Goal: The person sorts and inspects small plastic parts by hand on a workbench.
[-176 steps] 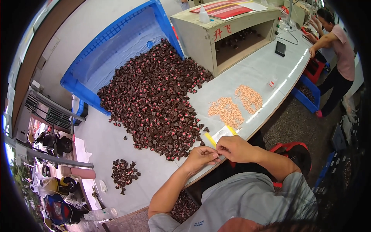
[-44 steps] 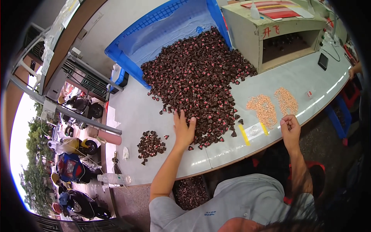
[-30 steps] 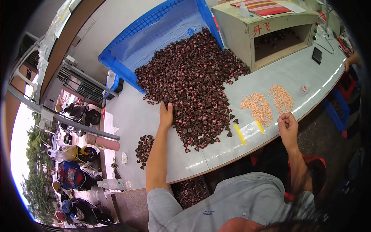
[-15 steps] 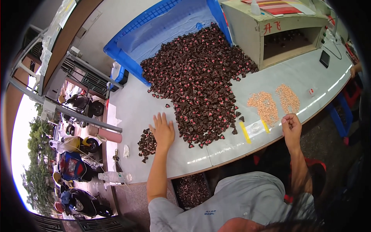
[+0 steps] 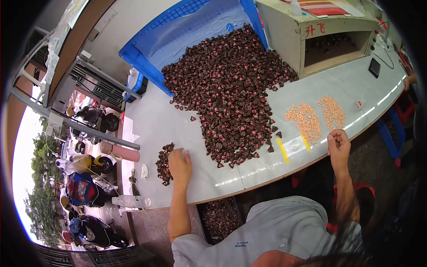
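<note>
A large heap of small dark brown, roughly triangular pieces with pinkish-red marks (image 5: 231, 98) spills from a tipped blue crate across the table. Left of it lies a small pile of similar pieces (image 5: 163, 162). My left hand (image 5: 180, 167) rests palm down against this pile's right side, thumb held apart, other fingertips bent down and partly hidden. Near the front edge at the right, my right hand (image 5: 339, 144) is closed, thumb against curled fingers; whatever it may hold is hidden. Just beyond it lie two patches of tiny peach-coloured bits (image 5: 304, 120).
The blue crate (image 5: 149, 31) stands behind the heap. A grey-green open-fronted box (image 5: 278, 40) sits at the back right, a black phone-like object (image 5: 374, 67) beside it. Yellow tape strips (image 5: 282, 150) mark the front. A plastic bottle (image 5: 133, 201) lies at the left corner.
My left hand has moved left and nearer to me, from spread fingers to bent ones, and the small pile has become narrower. My right hand has barely moved.
</note>
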Action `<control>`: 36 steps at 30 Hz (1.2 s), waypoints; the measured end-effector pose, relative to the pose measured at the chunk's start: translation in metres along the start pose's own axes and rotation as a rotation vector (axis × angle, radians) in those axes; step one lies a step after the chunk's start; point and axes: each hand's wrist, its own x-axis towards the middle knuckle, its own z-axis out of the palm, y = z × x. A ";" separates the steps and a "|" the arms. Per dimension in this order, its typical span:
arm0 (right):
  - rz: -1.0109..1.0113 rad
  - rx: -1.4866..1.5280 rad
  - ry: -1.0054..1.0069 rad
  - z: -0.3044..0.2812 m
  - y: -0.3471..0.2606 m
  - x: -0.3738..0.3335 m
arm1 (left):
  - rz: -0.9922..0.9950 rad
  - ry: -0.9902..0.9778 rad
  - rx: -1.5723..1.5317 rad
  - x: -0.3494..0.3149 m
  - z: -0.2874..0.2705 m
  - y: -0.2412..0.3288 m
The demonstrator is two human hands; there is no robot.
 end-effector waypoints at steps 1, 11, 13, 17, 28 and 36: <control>-0.003 -0.010 0.022 -0.009 -0.005 -0.005 | -0.039 -0.151 -0.275 -0.003 -0.015 0.027; -0.061 -0.116 0.043 -0.002 -0.001 -0.001 | 0.148 -0.317 -0.715 -0.038 -0.026 0.088; -0.017 -0.197 -0.052 -0.003 0.004 0.001 | 0.187 -0.349 -0.790 -0.042 -0.026 0.083; -0.193 -0.540 -0.224 -0.010 0.001 0.002 | 0.267 -0.407 -0.761 -0.041 -0.037 0.090; -0.339 -0.859 -0.300 -0.009 -0.006 0.006 | 0.489 -0.331 -0.321 -0.046 -0.037 0.111; -0.267 -0.904 -0.317 -0.010 -0.006 0.012 | 0.330 -0.560 -0.754 -0.031 -0.054 0.124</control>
